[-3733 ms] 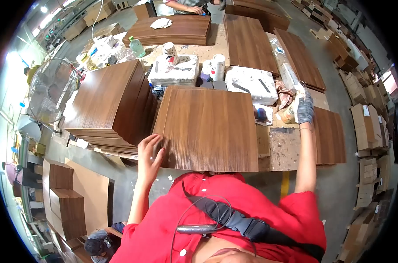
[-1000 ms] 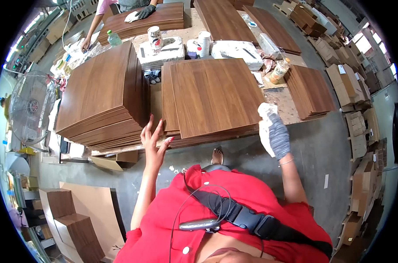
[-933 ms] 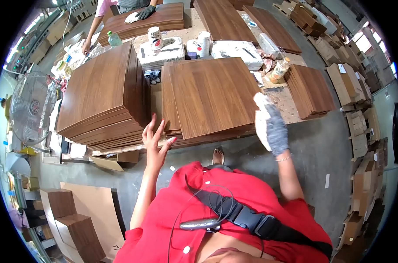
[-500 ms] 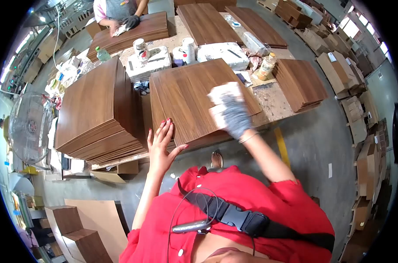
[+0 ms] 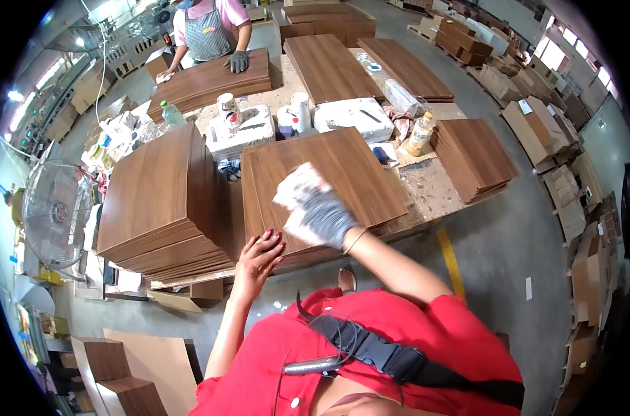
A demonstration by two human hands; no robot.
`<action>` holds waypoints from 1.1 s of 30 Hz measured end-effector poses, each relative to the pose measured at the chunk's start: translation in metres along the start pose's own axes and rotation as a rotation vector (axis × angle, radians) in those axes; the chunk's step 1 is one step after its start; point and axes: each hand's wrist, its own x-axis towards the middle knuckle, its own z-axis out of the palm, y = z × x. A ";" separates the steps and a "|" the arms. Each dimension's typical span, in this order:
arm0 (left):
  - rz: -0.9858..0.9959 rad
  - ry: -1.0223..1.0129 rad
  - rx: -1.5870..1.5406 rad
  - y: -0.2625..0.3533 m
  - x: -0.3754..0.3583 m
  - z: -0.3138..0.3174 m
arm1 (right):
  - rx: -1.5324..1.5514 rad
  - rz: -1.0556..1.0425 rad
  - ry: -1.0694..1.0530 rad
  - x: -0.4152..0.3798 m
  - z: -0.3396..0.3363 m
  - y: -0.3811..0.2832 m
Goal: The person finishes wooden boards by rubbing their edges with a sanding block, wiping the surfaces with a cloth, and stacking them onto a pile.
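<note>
A brown wood-grain panel (image 5: 350, 163) lies on a stack in front of me. My right hand (image 5: 325, 216), in a grey glove, is closed on a white cloth (image 5: 300, 182) and presses it on the panel left of its middle. Bare, with red nails, my left hand (image 5: 258, 258) rests its fingers on the panel's near left edge and holds nothing. To the left stands a taller stack of brown panels (image 5: 148, 180).
Behind the panel are white wrapped blocks (image 5: 353, 119), white cans (image 5: 228, 109) and a bottle of yellowish liquid (image 5: 420, 135). More panels (image 5: 474, 156) lie to the right. Across the table a co-worker in a checked apron (image 5: 205, 35) wipes another stack. A fan (image 5: 57, 211) stands left.
My right hand has swept the cloth leftward across the panel. My left hand's fingers have drawn closer together at the edge. The co-worker's hands have moved apart, and the view has shifted slightly.
</note>
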 end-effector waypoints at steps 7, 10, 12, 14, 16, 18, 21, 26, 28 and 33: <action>-0.048 0.185 -0.193 -0.002 -0.011 0.003 | 0.133 0.508 -0.117 -0.055 -0.020 0.219; -0.165 0.415 -0.114 0.024 0.022 0.004 | 0.176 0.059 0.059 0.012 -0.053 0.129; -0.292 0.346 -0.011 0.034 0.057 0.014 | 0.327 -0.068 0.036 0.041 -0.040 0.054; -0.353 0.310 0.088 0.033 0.086 0.036 | 0.344 0.004 -0.062 0.044 0.011 0.007; -0.370 0.225 0.257 0.024 0.095 0.061 | 0.329 -0.002 -0.093 0.054 0.038 0.016; -0.340 0.093 0.579 0.026 0.092 0.068 | 0.109 0.001 -0.052 0.070 0.008 0.066; -0.374 0.019 0.603 0.031 0.096 0.063 | 0.110 0.442 -0.217 0.051 0.011 0.188; -0.351 0.005 0.602 0.030 0.096 0.060 | 0.444 0.556 -0.034 0.007 0.084 0.297; -0.380 -0.029 0.604 0.032 0.097 0.059 | 0.313 0.336 -0.022 0.031 0.059 0.239; -0.398 -0.049 0.617 0.033 0.099 0.056 | 0.102 -0.057 0.118 0.080 0.076 0.093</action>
